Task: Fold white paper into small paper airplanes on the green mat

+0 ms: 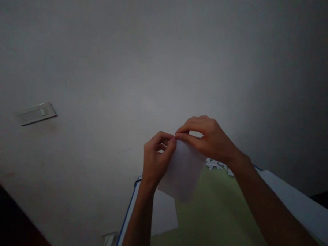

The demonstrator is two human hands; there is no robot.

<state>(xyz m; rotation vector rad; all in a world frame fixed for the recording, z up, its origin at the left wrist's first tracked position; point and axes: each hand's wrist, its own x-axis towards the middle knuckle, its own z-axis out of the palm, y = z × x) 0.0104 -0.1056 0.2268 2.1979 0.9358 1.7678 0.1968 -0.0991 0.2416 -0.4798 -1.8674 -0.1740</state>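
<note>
A white sheet of paper (182, 171) hangs in the air above the green table surface, held at its top edge. My left hand (158, 154) pinches that edge between thumb and fingers. Right beside it, my right hand (200, 134) also pinches the paper, its fingertips meeting the left hand's. Both hands are closed on the sheet. Below and to the left, another white sheet (164, 215) lies flat, partly hidden by my left forearm.
Several torn white paper scraps (215, 164) lie at the far edge of the green surface (214, 213). A white strip or sheet (294, 203) runs along the right. A pale wall (128, 62) rises behind, with a switch plate (39, 113) at left and a second fitting (109, 241) low down.
</note>
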